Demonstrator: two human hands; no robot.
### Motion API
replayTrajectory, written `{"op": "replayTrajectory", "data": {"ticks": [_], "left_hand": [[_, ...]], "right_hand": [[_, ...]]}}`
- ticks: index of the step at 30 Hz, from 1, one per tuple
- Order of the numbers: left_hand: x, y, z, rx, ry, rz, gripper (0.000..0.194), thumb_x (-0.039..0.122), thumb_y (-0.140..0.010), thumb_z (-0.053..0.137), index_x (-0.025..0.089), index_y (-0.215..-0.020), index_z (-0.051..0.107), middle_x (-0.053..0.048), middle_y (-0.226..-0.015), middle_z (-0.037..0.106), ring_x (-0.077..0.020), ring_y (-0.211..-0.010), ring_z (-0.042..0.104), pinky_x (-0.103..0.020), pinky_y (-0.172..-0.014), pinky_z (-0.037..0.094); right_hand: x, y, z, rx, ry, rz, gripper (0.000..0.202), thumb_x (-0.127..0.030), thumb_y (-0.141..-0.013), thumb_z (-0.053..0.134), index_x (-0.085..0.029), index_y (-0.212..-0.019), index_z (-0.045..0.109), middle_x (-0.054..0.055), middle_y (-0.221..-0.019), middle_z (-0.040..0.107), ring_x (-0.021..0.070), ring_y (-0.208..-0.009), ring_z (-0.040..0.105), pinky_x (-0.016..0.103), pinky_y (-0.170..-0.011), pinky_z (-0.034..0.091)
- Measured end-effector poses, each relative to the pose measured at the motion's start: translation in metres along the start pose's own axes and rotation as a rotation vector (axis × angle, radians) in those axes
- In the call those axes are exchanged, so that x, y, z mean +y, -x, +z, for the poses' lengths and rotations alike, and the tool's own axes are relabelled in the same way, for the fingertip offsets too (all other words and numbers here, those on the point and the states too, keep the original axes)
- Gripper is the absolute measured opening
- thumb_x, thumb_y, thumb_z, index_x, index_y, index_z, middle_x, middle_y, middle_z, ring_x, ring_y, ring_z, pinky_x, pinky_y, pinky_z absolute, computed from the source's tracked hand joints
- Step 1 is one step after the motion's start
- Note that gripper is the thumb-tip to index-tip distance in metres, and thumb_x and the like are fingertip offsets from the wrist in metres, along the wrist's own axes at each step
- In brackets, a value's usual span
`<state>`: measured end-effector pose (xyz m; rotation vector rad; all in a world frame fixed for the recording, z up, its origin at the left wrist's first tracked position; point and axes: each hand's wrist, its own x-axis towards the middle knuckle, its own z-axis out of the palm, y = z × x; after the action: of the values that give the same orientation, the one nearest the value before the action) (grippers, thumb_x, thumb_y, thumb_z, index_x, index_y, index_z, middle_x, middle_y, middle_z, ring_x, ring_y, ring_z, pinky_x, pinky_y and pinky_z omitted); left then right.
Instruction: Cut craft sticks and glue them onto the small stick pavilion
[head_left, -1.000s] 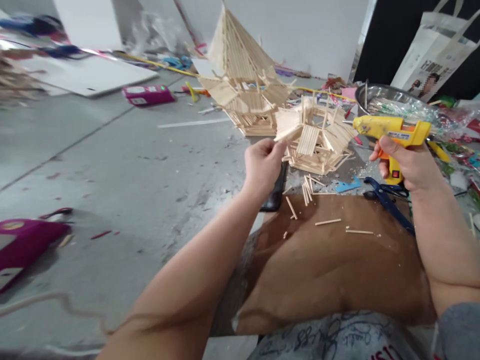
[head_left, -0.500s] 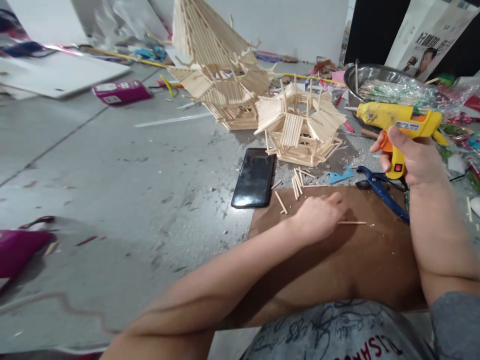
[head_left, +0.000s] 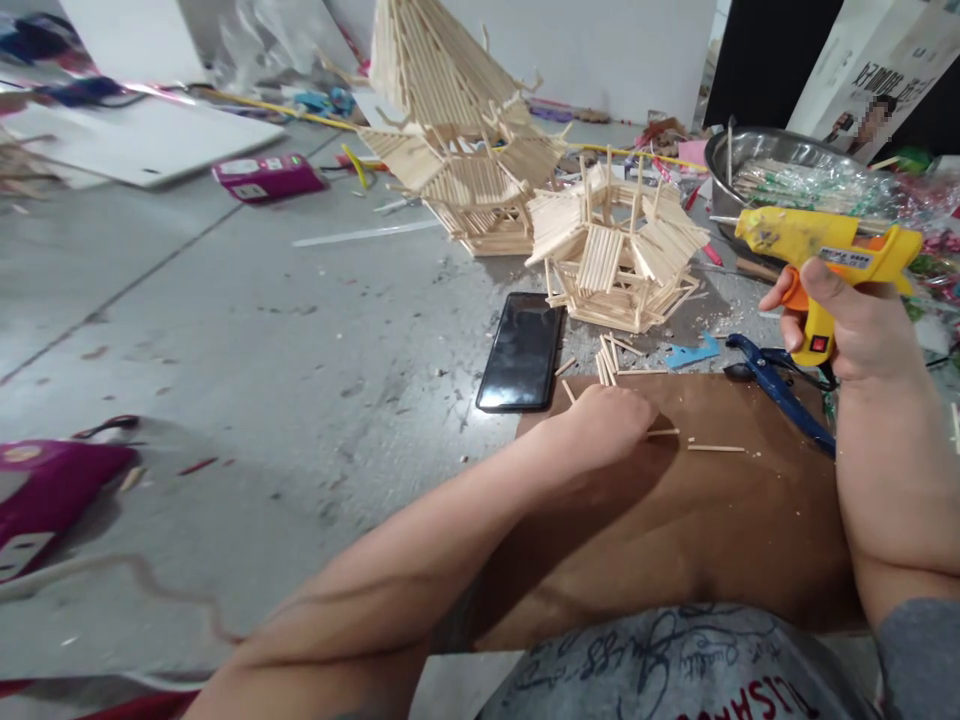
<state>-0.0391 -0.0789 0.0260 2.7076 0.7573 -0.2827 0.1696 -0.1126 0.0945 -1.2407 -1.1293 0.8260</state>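
Note:
My left hand (head_left: 615, 418) is closed low over the brown board (head_left: 720, 540), with a short stick (head_left: 664, 432) poking out at its right side. Its fingertips are hidden beneath it. A second stick (head_left: 716, 449) lies on the board further right. Several short sticks (head_left: 606, 365) lie just beyond the hand. My right hand (head_left: 847, 315) holds a yellow glue gun (head_left: 821, 240) raised, its nozzle pointing left. Behind the board stands a low stick-built structure (head_left: 619, 260) with slatted roof panels, and a taller pagoda-like one (head_left: 457, 150) is at its left.
A black phone (head_left: 521, 352) lies left of the board. Blue pliers (head_left: 784, 395) and a blue scrap (head_left: 693, 351) are near its far edge. A metal bowl (head_left: 724, 165) of wrapped sticks stands back right. Purple boxes (head_left: 270, 176) sit on the left.
My left hand has shifted slightly toward the near sticks, and a stick now shows at its right side. The view has turned a little left. My right hand still holds the glue gun.

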Motion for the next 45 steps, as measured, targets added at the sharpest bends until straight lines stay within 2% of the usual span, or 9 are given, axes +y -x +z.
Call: {"op": "replayTrajectory", "data": {"ticks": [9, 13, 18, 26, 29, 32, 34, 39, 45], "left_hand": [[0.010, -0.003, -0.003, 0.074, -0.016, -0.043, 0.024, 0.032, -0.079, 0.046, 0.015, -0.090, 0.060, -0.011, -0.089, 0.062, -0.0204, -0.073, 0.061, -0.030, -0.063, 0.046], [0.026, -0.010, 0.006, 0.143, -0.036, 0.074, 0.029, 0.031, -0.086, 0.033, 0.015, -0.094, 0.056, -0.010, -0.093, 0.058, -0.0187, -0.068, 0.060, -0.028, -0.052, 0.044], [0.042, -0.020, 0.027, 0.137, -0.062, 0.234, 0.021, 0.027, -0.085, 0.038, 0.016, -0.091, 0.054, -0.008, -0.089, 0.055, -0.0170, -0.067, 0.060, -0.026, -0.049, 0.044], [0.040, -0.017, 0.025, 0.173, -0.053, 0.213, 0.022, 0.017, -0.086, 0.030, 0.014, -0.088, 0.052, -0.010, -0.091, 0.055, -0.0168, -0.071, 0.059, -0.026, -0.053, 0.045], [0.024, -0.014, 0.017, 0.271, 0.158, 0.086, 0.019, 0.017, -0.084, 0.035, 0.014, -0.095, 0.050, -0.007, -0.083, 0.059, -0.0146, -0.067, 0.058, -0.026, -0.057, 0.045], [0.003, -0.015, 0.008, 0.571, 0.535, -0.103, 0.018, 0.020, -0.084, 0.038, 0.015, -0.095, 0.051, -0.002, -0.072, 0.059, -0.0113, -0.065, 0.056, -0.023, -0.061, 0.044], [-0.008, -0.017, 0.001, 0.711, 0.845, -0.175, 0.020, 0.023, -0.083, 0.041, 0.015, -0.099, 0.051, 0.002, -0.064, 0.053, -0.0079, -0.055, 0.052, -0.019, -0.054, 0.042], [-0.018, -0.023, -0.008, 0.673, 1.428, -0.229, 0.009, 0.018, -0.080, 0.047, 0.014, -0.086, 0.052, 0.005, -0.060, 0.048, -0.0031, -0.040, 0.047, -0.016, -0.041, 0.039], [-0.022, -0.025, -0.007, 0.699, 1.505, -0.245, 0.017, 0.027, -0.078, 0.054, 0.015, -0.067, 0.048, 0.006, -0.050, 0.049, -0.0036, -0.033, 0.043, -0.016, -0.032, 0.034]], "right_hand": [[-0.001, 0.002, 0.000, 0.011, 0.010, -0.008, 0.024, -0.040, -0.064, 0.067, -0.017, -0.069, 0.058, -0.001, -0.059, 0.061, 0.0072, -0.035, 0.047, 0.022, -0.031, 0.034], [-0.001, 0.002, 0.000, -0.002, 0.030, -0.006, 0.024, -0.040, -0.065, 0.067, -0.018, -0.068, 0.058, -0.001, -0.060, 0.061, 0.0068, -0.035, 0.047, 0.022, -0.032, 0.034], [0.000, 0.003, 0.001, -0.016, 0.025, -0.020, 0.025, -0.041, -0.064, 0.067, -0.018, -0.067, 0.057, -0.001, -0.058, 0.060, 0.0064, -0.033, 0.046, 0.021, -0.030, 0.032], [0.001, 0.004, 0.001, -0.022, 0.035, 0.015, 0.024, -0.040, -0.065, 0.066, -0.018, -0.067, 0.058, 0.000, -0.061, 0.061, 0.0076, -0.033, 0.048, 0.022, -0.030, 0.031], [0.002, 0.004, -0.001, -0.010, 0.027, 0.015, 0.024, -0.040, -0.065, 0.066, -0.017, -0.064, 0.059, 0.001, -0.061, 0.061, 0.0082, -0.033, 0.048, 0.022, -0.030, 0.030], [0.003, 0.003, -0.002, -0.021, 0.016, 0.031, 0.023, -0.039, -0.064, 0.067, -0.018, -0.065, 0.058, 0.001, -0.061, 0.061, 0.0091, -0.032, 0.048, 0.023, -0.030, 0.030], [0.005, 0.003, -0.002, -0.041, 0.025, 0.046, 0.023, -0.040, -0.064, 0.067, -0.018, -0.066, 0.058, 0.001, -0.061, 0.062, 0.0091, -0.032, 0.048, 0.023, -0.030, 0.030], [0.013, 0.003, 0.002, -0.116, 0.067, 0.091, 0.024, -0.043, -0.065, 0.065, -0.020, -0.066, 0.058, -0.001, -0.063, 0.061, 0.0075, -0.034, 0.047, 0.021, -0.031, 0.031], [0.016, 0.006, 0.010, -0.129, 0.038, 0.142, 0.024, -0.041, -0.065, 0.066, -0.018, -0.071, 0.060, 0.001, -0.070, 0.062, 0.0076, -0.036, 0.048, 0.022, -0.032, 0.032]]}}
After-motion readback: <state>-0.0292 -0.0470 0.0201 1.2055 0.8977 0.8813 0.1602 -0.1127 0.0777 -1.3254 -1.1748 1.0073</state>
